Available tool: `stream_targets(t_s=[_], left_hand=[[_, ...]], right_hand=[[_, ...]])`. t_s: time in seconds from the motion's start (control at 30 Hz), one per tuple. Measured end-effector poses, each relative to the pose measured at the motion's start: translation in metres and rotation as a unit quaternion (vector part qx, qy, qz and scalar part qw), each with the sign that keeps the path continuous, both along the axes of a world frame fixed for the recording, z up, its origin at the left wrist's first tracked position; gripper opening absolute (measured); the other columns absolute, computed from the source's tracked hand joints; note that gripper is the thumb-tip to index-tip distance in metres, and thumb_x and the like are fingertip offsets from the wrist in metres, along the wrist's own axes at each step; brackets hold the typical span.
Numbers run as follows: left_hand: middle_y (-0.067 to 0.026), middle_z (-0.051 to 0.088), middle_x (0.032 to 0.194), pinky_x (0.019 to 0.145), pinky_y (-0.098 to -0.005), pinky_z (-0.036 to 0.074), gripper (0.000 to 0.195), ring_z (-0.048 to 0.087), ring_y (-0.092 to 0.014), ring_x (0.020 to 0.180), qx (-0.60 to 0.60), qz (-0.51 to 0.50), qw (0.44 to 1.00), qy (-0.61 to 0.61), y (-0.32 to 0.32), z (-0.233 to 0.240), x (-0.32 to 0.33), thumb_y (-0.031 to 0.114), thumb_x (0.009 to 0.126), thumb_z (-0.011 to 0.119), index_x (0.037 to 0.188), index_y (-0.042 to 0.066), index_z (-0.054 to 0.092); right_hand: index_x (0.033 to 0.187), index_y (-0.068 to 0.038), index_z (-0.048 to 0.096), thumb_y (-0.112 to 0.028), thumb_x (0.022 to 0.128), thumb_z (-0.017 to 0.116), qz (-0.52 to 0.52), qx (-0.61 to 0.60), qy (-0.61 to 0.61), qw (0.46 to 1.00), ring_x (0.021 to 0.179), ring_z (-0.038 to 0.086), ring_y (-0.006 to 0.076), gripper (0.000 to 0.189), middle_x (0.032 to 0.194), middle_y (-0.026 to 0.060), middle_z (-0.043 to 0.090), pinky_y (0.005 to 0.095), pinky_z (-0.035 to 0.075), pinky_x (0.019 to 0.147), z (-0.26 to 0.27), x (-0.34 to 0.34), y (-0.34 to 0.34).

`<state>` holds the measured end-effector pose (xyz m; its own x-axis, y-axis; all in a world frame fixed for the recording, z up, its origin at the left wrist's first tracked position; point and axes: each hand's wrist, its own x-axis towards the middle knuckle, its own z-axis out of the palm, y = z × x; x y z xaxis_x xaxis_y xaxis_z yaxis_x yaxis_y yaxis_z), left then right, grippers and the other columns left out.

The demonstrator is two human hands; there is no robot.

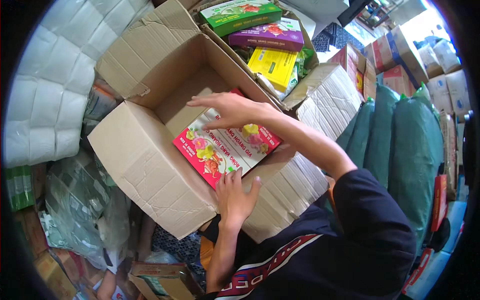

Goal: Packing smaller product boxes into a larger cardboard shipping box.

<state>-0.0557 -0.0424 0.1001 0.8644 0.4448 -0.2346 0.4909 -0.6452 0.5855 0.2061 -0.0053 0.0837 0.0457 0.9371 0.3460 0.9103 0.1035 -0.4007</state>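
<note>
A flat red-and-white printed carton (225,144) with flower pictures lies inside a large open cardboard box (183,93), towards its near side. My right hand (228,108) is over the carton's far part with fingers spread; whether the palm rests on it I cannot tell. At the near edge, the fingertips of my left hand (236,195) touch the carton, thumb held apart. Neither hand is closed around anything. Part of the carton is hidden under my right hand and forearm. The box flaps are folded outward, with one near flap (285,198) beneath my arms.
Against the far side stands another open cardboard box (326,97) holding green (240,17), purple (266,35) and yellow cartons (273,65). White wrapped packs (52,82) are stacked left. Tall green sacks (412,150) stand right. Clear plastic bags (78,202) lie lower left, beside another person's partly visible hand (107,287).
</note>
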Motion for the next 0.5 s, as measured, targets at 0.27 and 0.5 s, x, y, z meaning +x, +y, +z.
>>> stream_targets(t_s=[0.27,0.5], left_hand=[[-0.0243,0.059,0.128,0.109,-0.0470,0.038,0.057,0.051,-0.040,0.125,-0.061,-0.013,0.997,-0.054,0.003,0.004,-0.003,0.039,0.094,0.060,0.131,-0.004,0.055],[-0.0231,0.060,0.129,0.107,-0.0458,0.040,0.058,0.053,-0.039,0.124,-0.083,-0.010,0.995,-0.051,0.000,0.004,-0.002,0.041,0.095,0.059,0.133,-0.002,0.055]], right_hand=[[0.141,0.000,0.048,-0.053,0.083,0.074,-0.563,0.232,0.161,0.777,0.138,0.036,0.0357,0.083,0.145,0.0253,0.039,0.0445,0.032,0.114,0.059,0.151,-0.072],[0.116,-0.003,0.067,-0.061,0.086,0.067,-0.625,0.008,0.380,0.682,0.088,0.062,0.0197,0.065,0.098,0.0082,0.065,0.0381,0.051,0.071,0.004,0.227,-0.134]])
